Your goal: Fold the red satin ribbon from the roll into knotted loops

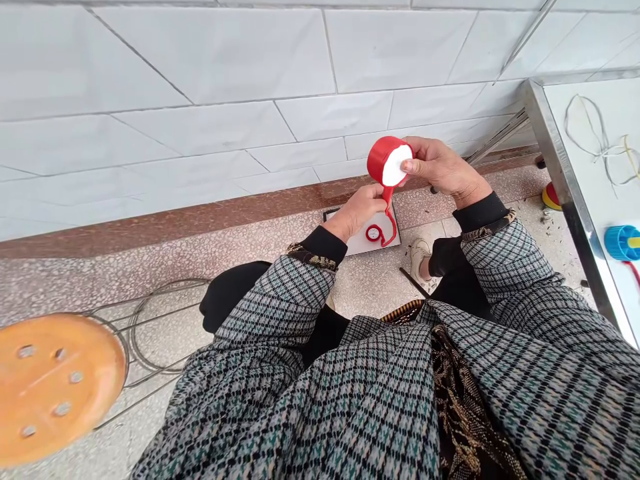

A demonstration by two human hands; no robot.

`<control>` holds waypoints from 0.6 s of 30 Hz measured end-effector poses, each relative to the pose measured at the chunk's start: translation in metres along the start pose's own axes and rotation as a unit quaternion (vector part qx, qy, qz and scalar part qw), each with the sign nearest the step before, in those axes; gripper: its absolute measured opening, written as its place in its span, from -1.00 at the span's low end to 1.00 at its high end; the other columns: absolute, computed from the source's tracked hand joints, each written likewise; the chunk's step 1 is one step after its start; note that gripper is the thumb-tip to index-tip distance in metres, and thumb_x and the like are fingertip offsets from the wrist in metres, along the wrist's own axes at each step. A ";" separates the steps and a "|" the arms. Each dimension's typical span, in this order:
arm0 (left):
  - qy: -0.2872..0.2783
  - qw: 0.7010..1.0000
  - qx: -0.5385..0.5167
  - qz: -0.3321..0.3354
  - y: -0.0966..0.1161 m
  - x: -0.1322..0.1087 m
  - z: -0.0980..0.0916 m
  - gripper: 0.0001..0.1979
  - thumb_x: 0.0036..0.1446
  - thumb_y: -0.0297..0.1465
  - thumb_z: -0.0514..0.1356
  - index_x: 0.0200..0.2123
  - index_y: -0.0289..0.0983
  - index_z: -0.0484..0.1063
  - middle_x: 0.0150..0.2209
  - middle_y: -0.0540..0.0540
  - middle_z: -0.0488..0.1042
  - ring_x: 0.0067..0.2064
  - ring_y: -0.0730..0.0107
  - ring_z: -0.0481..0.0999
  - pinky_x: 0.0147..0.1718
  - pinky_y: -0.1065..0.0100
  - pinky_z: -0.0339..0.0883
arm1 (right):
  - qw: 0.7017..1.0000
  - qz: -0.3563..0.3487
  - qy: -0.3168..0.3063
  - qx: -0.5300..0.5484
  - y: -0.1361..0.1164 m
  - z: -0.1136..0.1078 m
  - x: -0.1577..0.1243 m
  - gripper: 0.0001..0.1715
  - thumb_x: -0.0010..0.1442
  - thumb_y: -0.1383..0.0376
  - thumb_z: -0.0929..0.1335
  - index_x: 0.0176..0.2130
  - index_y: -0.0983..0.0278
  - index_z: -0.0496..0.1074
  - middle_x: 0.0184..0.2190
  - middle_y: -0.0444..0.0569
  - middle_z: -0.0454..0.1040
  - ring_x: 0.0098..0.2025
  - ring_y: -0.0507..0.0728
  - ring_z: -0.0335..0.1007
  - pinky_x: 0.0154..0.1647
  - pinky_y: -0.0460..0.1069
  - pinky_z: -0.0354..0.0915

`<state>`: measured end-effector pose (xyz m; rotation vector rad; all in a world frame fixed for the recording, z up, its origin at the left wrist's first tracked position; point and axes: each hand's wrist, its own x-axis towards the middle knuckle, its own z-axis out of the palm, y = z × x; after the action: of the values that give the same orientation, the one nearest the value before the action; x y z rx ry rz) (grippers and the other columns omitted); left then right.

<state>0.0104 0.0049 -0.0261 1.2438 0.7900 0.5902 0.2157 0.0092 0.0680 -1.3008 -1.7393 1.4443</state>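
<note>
My right hand [440,167] grips a red roll of ribbon [389,162] with a white face, held up in front of the tiled wall. My left hand [361,210] is closed in a pinch on the red ribbon strip [388,197] hanging from the roll. The strip's lower end [383,235] curls down over a white card [360,241] that lies on the floor below my hands. Both sleeves are checked wool with black cuffs.
An orange stool seat [50,383] with holes sits at the lower left on a wire frame [155,320]. A metal-edged white table [590,167] stands at the right, with thin strings [595,137] and a blue cap [621,241] on it. A shoe [417,257] rests on the speckled floor.
</note>
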 end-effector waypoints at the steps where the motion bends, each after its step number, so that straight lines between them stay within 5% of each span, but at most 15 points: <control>1: -0.003 1.000 -0.013 0.006 0.001 0.000 0.002 -0.84 -0.03 -0.62 0.18 -0.47 -0.23 0.43 -0.43 -0.01 0.49 -0.31 0.35 0.47 -0.09 0.18 0.39 | 1.000 -0.007 0.010 -0.003 -0.001 0.000 0.000 0.00 0.10 -0.48 0.51 0.08 0.25 0.57 -0.05 0.04 0.61 0.04 0.25 0.54 0.07 0.13 0.49; 7: -0.063 0.994 -0.089 -0.030 0.011 -0.007 0.006 -0.79 -0.04 -0.66 0.13 -0.42 -0.22 0.36 -0.50 0.11 0.26 -0.54 0.55 0.21 -0.26 0.22 0.43 | 0.998 0.015 0.064 0.002 -0.006 -0.001 0.003 -0.12 0.16 -0.37 0.54 0.06 0.26 0.55 -0.06 0.03 0.62 0.02 0.24 0.56 0.02 0.10 0.51; 10: -0.021 0.997 -0.072 -0.027 0.011 -0.008 -0.001 -0.79 -0.07 -0.68 0.12 -0.47 -0.24 0.36 -0.50 0.06 0.26 -0.54 0.57 0.17 -0.39 0.30 0.28 | 0.987 -0.038 0.129 0.092 -0.006 -0.018 -0.001 -0.13 -0.01 -0.36 0.61 -0.02 0.19 0.55 -0.11 -0.01 0.63 -0.05 0.20 0.57 -0.03 0.09 0.53; 14: 0.044 0.995 -0.086 -0.002 0.023 -0.016 -0.021 -0.83 0.02 -0.63 0.19 -0.38 -0.25 0.45 -0.43 0.00 0.41 -0.54 0.62 0.15 -0.47 0.39 0.13 | 0.952 -0.056 0.272 0.127 0.003 -0.070 -0.014 -0.19 -0.12 -0.35 0.66 -0.09 0.02 0.50 0.07 -0.01 0.64 0.12 0.32 0.55 0.23 0.19 0.52; 18: 0.039 0.997 0.057 -0.017 0.057 -0.050 -0.066 -0.81 0.10 -0.53 0.40 -0.18 -0.30 0.61 -0.35 0.01 0.54 -0.41 0.63 0.40 -0.42 0.51 0.23 | 0.912 -0.071 0.402 0.037 0.025 -0.135 -0.030 -0.09 0.06 -0.54 0.42 0.09 -0.01 0.48 0.32 -0.03 0.53 0.53 0.33 0.20 0.34 0.15 0.42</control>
<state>-0.0709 0.0196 0.0316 1.3147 0.9191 0.5767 0.3512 0.0399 0.0886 -1.4124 -1.1706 0.7057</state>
